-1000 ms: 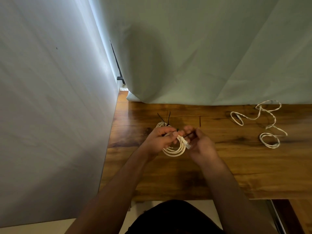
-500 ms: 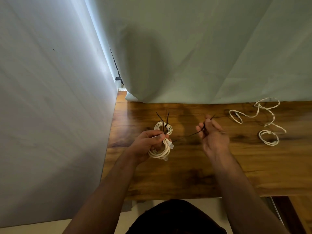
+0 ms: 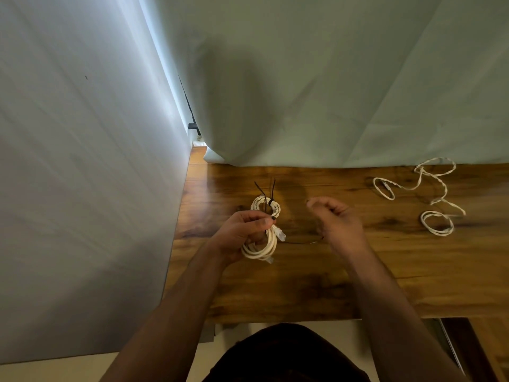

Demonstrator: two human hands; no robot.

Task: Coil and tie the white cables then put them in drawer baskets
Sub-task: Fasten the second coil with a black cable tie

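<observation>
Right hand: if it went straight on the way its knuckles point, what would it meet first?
Probably the pale cloth backdrop at the far edge of the wooden table. The right hand points away and slightly left, passing right of the coiled white cable held by the left hand. Height unclear.

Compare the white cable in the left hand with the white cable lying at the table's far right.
The held cable is wound into a tight coil; the far-right cable sprawls in loose, uneven loops. The held cable carries black ties; no tie shows on the far-right cable. The left hand grips the held cable; the far-right cable lies untouched on the table. Both are white.
</observation>
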